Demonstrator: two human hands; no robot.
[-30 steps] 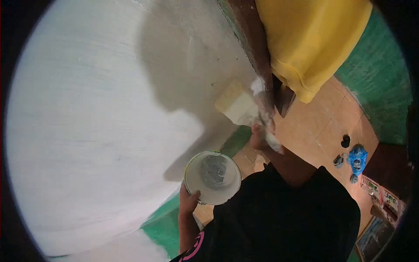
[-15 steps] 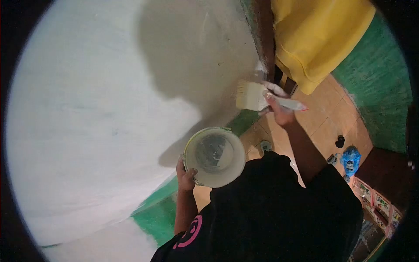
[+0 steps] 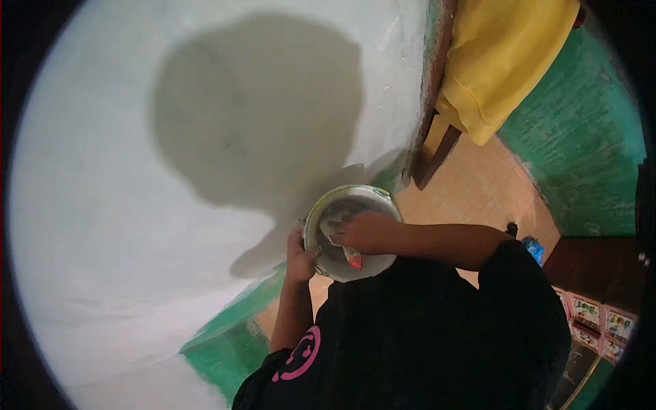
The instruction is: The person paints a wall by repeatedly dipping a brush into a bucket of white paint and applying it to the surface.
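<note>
Bucket [image 3: 383, 197] first: it is a small round one, held out in front of my chest, just short of the white wall [image 3: 137, 205]. My left hand [image 3: 299, 254] has it by the near side, thumb hooked over the rim and fingers curled under. My right hand [image 3: 369, 232] lies across its mouth, fingers closed around the brush [image 3: 353, 258]. The brush's head is down inside the bucket and the red-and-white end of its handle sticks out towards me.

I judge the bucket light enough for one hand, with stiff sides and little in it, though my own hand hides most of the inside. The rim looks smeared, so it is probably slippery. A hold with the thumb over the edge and the fingers beneath seems safest, and it should stay level. The brush handle looks coated too, so I would take it close to the head, where the soft bristles can be steered.

By count I see one bucket, one brush and my two hands. Around them are one green band [image 3: 232, 328] along the foot of the wall, one dark wooden post [image 3: 432, 109] and one yellow cloth [image 3: 499, 61] hanging beside it. Below lies the tiled floor [image 3: 478, 191], with one blue bag [image 3: 534, 248] lying well apart from me.
</note>
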